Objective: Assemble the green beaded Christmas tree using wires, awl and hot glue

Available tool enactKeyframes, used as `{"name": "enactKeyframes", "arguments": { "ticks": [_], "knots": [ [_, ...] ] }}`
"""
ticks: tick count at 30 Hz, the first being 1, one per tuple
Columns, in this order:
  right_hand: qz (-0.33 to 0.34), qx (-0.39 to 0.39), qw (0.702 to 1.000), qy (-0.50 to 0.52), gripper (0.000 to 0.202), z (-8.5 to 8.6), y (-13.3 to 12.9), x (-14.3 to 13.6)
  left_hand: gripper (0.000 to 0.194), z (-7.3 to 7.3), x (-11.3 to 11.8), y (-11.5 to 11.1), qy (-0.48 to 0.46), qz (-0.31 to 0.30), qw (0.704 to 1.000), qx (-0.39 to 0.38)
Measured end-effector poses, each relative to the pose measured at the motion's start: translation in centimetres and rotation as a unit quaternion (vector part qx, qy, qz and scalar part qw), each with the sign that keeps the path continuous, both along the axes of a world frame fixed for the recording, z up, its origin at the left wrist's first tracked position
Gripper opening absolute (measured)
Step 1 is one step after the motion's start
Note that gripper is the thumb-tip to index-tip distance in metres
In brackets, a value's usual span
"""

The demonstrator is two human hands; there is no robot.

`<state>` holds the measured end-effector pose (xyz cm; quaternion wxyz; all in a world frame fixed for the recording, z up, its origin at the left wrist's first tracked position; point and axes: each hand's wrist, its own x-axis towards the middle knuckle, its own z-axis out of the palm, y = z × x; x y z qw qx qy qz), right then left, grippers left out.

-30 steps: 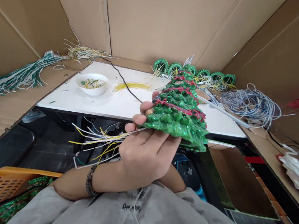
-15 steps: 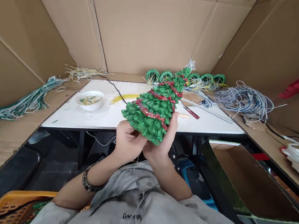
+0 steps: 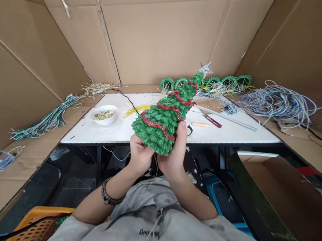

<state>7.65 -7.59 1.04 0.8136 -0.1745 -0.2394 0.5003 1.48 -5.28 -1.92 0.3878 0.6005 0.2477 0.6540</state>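
A green glittery Christmas tree ornament point(image 3: 164, 115) with red garlands is held tilted above the table's front edge. Its clear star point(image 3: 205, 69) points away from me to the upper right. My left hand point(image 3: 140, 154) is closed on the left of its base, the fingers partly hidden beneath. On the right side, my right hand point(image 3: 177, 151) grips the base with the thumb laid along the tree. A thin wire hangs between my wrists. Beyond the right thumb lie a wooden-handled tool point(image 3: 200, 124) and red-handled snips point(image 3: 213, 120).
On the white table point(image 3: 77, 129) stand a white bowl point(image 3: 104, 115) of wire scraps and a bunch of yellow wires point(image 3: 136, 110). Green rings point(image 3: 213, 81) line the back. Coiled wires point(image 3: 280, 103) lie right, green-white wires point(image 3: 46, 121) left. An orange basket point(image 3: 36, 225) and cardboard box point(image 3: 285, 199) sit below.
The view has shifted, so the table sits further right. The tree has turned slightly, its star showing more clearly. Both hands keep hold of its base.
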Motion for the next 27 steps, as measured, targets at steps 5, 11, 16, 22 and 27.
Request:
{"name": "enactKeyframes", "arguments": {
  "ticks": [5, 11, 16, 22, 27],
  "knots": [
    [0.008, -0.001, 1.0, -0.001, 0.06, -0.12, 0.01, -0.04, 0.03, -0.16, 0.19, -0.02, -0.034, 0.023, 0.999, 0.025],
    [-0.006, 0.005, 1.0, -0.002, 0.055, -0.35, -0.28, -0.14, 0.041, -0.57, 0.1, -0.21, -0.027, 0.032, 0.998, 0.038],
    [-0.004, 0.002, 1.0, 0.009, 0.052, -0.45, -0.44, -0.1, 0.044, -0.49, 0.1, -0.36, -0.005, 0.023, 0.999, 0.027],
    [-0.021, 0.004, 1.0, -0.016, 0.057, -0.38, -0.52, -0.04, 0.043, -0.67, 0.19, -0.3, -0.04, -0.008, 0.999, 0.02],
    [-0.032, -0.003, 0.999, -0.038, 0.066, -0.37, -0.59, 0.01, 0.033, -0.32, 0.38, -0.51, -0.113, -0.066, 0.991, 0.003]
  ]
}}
